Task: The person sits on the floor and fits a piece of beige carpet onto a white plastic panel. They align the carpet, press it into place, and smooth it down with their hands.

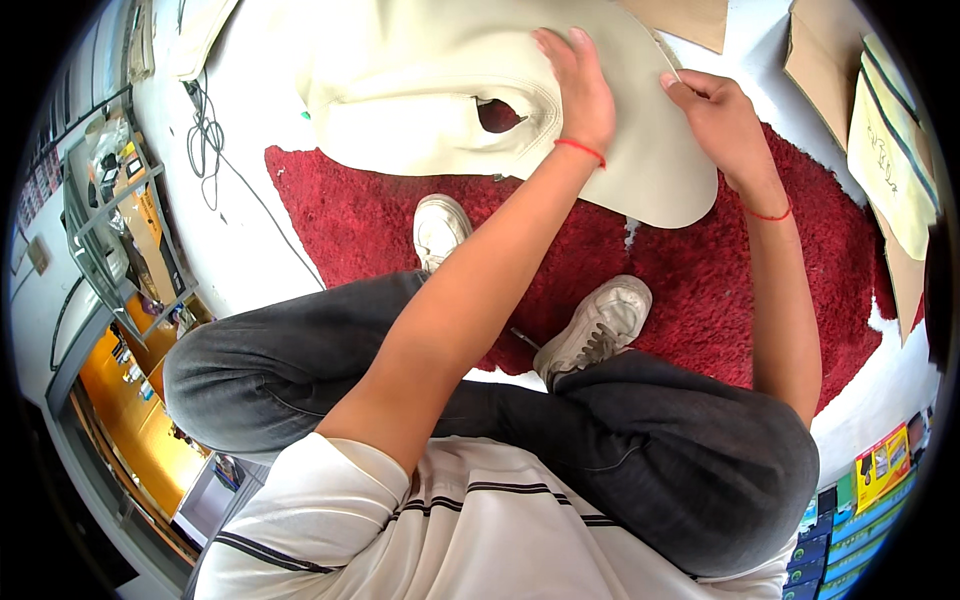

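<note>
A large beige leather-like sheet [655, 185], its exact kind unclear, is spread out in front of me and runs out of view at the top. Stitching runs around a recess and a small dark-edged hole in it, through which red shows. My left hand [583, 95] lies on the sheet to the right of that hole, fingers stretched out. With thumb and fingers, my right hand [722, 120] pinches the sheet's right edge. The rounded near corner of the sheet rests over a red shaggy rug [820, 220].
My shoes [605, 315] are on or beside the rug. A black cable [207, 135] lies coiled on the white floor to the left, near a glass-sided case [130, 210]. Cardboard [830, 70] and a pale yellow cloth-like piece [890, 150] stand at right. Stacked boxes [850, 530] are at lower right.
</note>
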